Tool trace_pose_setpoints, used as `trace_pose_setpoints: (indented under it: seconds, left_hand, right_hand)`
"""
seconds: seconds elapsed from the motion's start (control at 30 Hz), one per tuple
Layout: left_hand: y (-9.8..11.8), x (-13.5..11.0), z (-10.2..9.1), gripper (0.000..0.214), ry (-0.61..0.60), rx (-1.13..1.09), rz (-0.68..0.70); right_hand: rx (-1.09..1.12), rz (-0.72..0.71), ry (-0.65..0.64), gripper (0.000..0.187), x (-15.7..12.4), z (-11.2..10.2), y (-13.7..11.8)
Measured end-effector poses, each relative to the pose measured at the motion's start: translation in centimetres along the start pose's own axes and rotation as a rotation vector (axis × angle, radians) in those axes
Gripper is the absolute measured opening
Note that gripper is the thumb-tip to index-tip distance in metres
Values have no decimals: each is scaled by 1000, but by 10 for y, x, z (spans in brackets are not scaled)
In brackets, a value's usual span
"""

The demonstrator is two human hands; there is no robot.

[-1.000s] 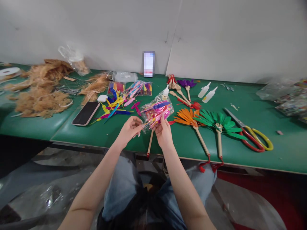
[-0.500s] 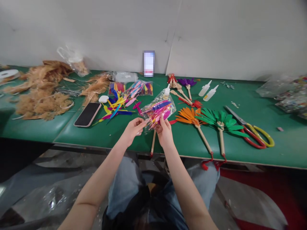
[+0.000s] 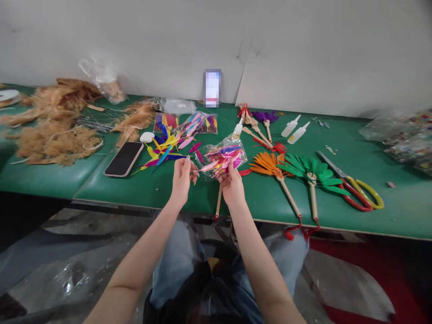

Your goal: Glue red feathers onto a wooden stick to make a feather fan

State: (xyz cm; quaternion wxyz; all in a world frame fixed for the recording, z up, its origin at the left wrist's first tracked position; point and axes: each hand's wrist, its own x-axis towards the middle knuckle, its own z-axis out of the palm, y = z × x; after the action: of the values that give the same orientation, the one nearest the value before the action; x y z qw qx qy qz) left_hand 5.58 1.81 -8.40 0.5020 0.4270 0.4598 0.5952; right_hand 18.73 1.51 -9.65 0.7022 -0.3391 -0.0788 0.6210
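My right hand (image 3: 232,184) is closed on the lower edge of a clear plastic bag of feathers (image 3: 225,157), thumb on top. Pink, red, blue and magenta feathers show through the film, and a pale pink tip pokes out on the left. Just beside that tip is my left hand (image 3: 182,180), its fingers loosely bent and apart, with nothing visible in them. Under the bag lies a wooden stick (image 3: 218,202), its upper end hidden. Right of the bag are an orange feather fan (image 3: 266,164) and a green feather fan (image 3: 312,171), both with wooden handles.
Scissors (image 3: 354,184) lie right of the fans, with two glue bottles (image 3: 299,132) behind. Loose feathers (image 3: 165,148) and a phone (image 3: 124,159) are to the left, near tan fibre (image 3: 64,139). Another phone (image 3: 212,87) leans on the wall.
My left hand has let go of the bag's left side and moved left and slightly up. My right hand still holds the bag. The view has shifted slightly.
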Motion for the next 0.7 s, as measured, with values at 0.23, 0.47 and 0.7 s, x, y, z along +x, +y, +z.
trace_pose_setpoints:
  seconds: [0.23, 0.47, 0.7]
  left_hand:
    - [4, 0, -4, 32, -201, -7, -169]
    - [17, -11, -14, 25, -265, -8, -114]
    - [16, -16, -12, 23, -94, 139, 101]
  right_hand:
    - [-32, 20, -2, 13, 5, 6, 9]
    - [-28, 47, -6, 10, 1, 3, 10]
    - [21, 103, -55, 11, -14, 3, 7]
